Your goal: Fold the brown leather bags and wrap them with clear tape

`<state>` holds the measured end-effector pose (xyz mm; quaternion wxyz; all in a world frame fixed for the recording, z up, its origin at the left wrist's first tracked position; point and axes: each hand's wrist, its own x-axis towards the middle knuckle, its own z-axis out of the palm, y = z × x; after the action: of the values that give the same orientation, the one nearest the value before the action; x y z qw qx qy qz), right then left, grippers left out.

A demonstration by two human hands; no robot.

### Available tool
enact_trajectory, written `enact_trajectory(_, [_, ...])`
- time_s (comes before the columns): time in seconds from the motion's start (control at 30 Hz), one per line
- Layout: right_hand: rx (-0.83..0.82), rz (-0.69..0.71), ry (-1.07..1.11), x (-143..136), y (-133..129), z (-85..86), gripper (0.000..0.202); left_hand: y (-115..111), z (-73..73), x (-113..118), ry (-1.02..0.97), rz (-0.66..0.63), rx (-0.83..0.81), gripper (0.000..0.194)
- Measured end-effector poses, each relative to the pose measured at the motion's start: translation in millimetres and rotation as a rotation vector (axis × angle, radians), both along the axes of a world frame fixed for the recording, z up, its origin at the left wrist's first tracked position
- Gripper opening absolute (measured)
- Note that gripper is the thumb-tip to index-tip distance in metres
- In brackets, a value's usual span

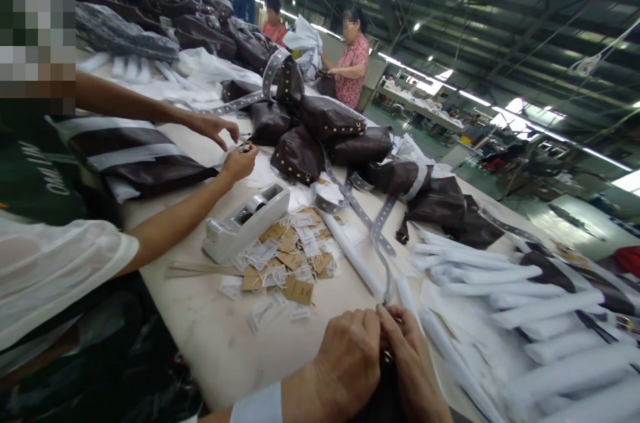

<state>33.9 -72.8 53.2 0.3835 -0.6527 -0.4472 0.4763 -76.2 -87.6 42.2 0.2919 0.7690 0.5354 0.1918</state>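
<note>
At the bottom centre my left hand (345,353) is closed in a fist against my right hand (411,359), whose thumb and fingers pinch together. Between them is the upper part of a dark brown leather bag (385,393), with a small gold metal piece showing. A grey-covered strap with studs (381,246) runs from my fingertips toward the bag pile. My fingers hide the exact spot being gripped. Beyond my left hand lie many brown and white hang tags (295,263) with strings. White paper rolls (455,359) lie right of my hands.
A white tape dispenser (245,223) stands beyond the tags. At left, a co-worker's hands (240,159) hold a small metal piece near a striped-wrapped bag (145,153). Brown bags (300,149) are heaped mid-table. More paper rolls (560,323) lie right. Two people stand farther back.
</note>
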Motion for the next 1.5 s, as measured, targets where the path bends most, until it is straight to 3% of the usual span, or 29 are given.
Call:
enact_trajectory(0.13, [-0.021, -0.088, 0.152, -5, 0, -2.4, 0.039, -6, 3.5, 6, 0.041, -0.050, 0.105, 0.042])
enact_trajectory(0.23, [-0.056, -0.119, 0.241, -3, -2, -6.7, 0.040, -4, 0.5, -3, -0.080, -0.069, 0.166, 0.032])
enact_trajectory(0.37, [-0.045, -0.077, 0.362, -1, -6, -12.4, 0.043, 16, -11.3, -20, -0.359, 0.242, -0.011, 0.033])
enact_trajectory(0.43, [-0.047, -0.059, 0.385, -1, -8, -14.9, 0.043, 29, -16.5, -25, -0.469, 0.315, -0.023, 0.023])
enact_trajectory(0.53, [-0.038, -0.042, 0.382, -1, -8, -18.1, 0.041, 45, -20.7, -25, -0.497, 0.168, 0.092, 0.016])
enact_trajectory(0.7, [-0.011, -0.011, 0.373, 3, -6, -22.1, 0.044, 63, -22.9, -19, -0.260, -0.130, 0.363, 0.015])
enact_trajectory(0.93, [-0.005, -0.022, 0.279, -1, -6, -21.2, 0.046, 76, -19.6, -21, 0.038, -0.388, 0.599, 0.012])
enact_trajectory(1.2, [-0.019, -0.019, 0.239, -5, -8, -16.0, 0.042, 83, -1.7, -21, 0.115, -0.536, 0.615, 0.007])
enact_trajectory(1.5, [-0.029, -0.027, 0.273, -3, -8, -18.8, 0.040, 84, -1.9, -25, 0.120, -0.471, 0.559, 0.009])
